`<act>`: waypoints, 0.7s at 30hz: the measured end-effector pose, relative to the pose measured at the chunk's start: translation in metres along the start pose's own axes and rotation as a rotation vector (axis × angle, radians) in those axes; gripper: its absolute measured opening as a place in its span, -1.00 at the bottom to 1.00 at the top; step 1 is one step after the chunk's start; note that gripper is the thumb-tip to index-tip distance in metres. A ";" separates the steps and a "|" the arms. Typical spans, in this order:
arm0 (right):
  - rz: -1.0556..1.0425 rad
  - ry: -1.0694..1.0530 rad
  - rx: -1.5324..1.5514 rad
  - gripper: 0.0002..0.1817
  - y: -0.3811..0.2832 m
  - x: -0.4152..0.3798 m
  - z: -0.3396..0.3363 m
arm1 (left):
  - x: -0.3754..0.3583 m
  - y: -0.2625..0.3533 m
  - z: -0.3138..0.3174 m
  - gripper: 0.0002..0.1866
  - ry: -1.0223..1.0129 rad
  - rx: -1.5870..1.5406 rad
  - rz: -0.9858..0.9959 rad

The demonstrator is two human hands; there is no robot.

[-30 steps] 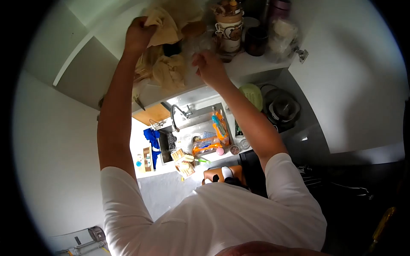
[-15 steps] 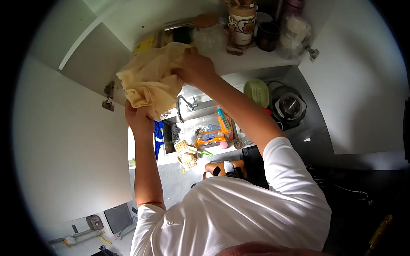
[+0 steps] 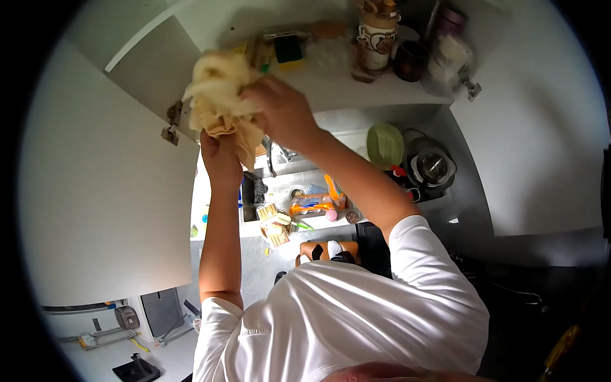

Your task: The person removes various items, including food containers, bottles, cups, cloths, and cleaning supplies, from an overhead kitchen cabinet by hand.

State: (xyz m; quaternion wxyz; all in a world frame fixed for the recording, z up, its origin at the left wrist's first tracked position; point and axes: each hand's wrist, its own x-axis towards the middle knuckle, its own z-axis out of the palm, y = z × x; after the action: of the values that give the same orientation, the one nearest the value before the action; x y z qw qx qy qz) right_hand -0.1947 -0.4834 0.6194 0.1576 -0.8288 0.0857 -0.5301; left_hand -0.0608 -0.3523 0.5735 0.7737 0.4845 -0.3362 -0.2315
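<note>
A crumpled cream cloth (image 3: 219, 102) is held up in front of the left part of an open cabinet shelf. My left hand (image 3: 221, 156) grips its lower end, with the fingers closed around the gathered fabric. From the right, my right hand (image 3: 280, 105) is closed at the cloth's side; its fingertips are partly hidden and slightly blurred. A loose corner of the cloth hangs down between my wrists. Behind it on the shelf lies a green and yellow sponge (image 3: 288, 51).
The shelf (image 3: 324, 86) holds a bear-patterned canister (image 3: 377, 41), a dark cup (image 3: 411, 60) and a bagged item (image 3: 449, 60). Open cabinet doors (image 3: 114, 191) flank me. Below are a sink with an orange-edged package (image 3: 312, 204), a green basin (image 3: 384, 145) and a pot (image 3: 433, 167).
The cloth has been bunched up narrower and taller. My left hand has moved up and to the right, my right hand slightly down. The sponge has come into clearer view.
</note>
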 end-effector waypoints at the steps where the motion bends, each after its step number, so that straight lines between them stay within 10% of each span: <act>1: -0.111 -0.037 0.013 -0.63 -0.008 -0.004 0.001 | -0.001 -0.001 0.000 -0.47 -0.005 0.012 -0.010; 5: -0.091 -0.186 0.111 -0.76 -0.030 -0.030 0.001 | -0.032 0.018 -0.004 -0.39 -0.265 -0.608 -0.241; 12: -0.265 -0.424 0.335 -0.86 -0.052 -0.058 0.001 | -0.067 0.013 -0.028 -0.48 0.032 -0.402 -0.314; 14: 0.195 -0.779 0.754 -0.86 -0.033 -0.044 0.001 | -0.070 0.016 -0.037 -0.51 0.122 -0.308 -0.312; 17: 0.498 -0.136 0.314 -0.72 0.038 0.003 0.035 | -0.082 0.025 -0.048 -0.51 0.147 -0.368 -0.326; 21: 0.913 -0.271 0.457 -0.60 0.111 0.064 0.071 | -0.094 0.032 -0.060 -0.49 0.209 -0.246 -0.357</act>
State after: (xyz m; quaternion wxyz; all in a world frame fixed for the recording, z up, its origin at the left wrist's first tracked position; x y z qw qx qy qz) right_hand -0.1009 -0.5952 0.6073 0.5587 -0.7126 0.2993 -0.3008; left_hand -0.0775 -0.2384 0.5568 0.8043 0.4597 -0.1323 -0.3525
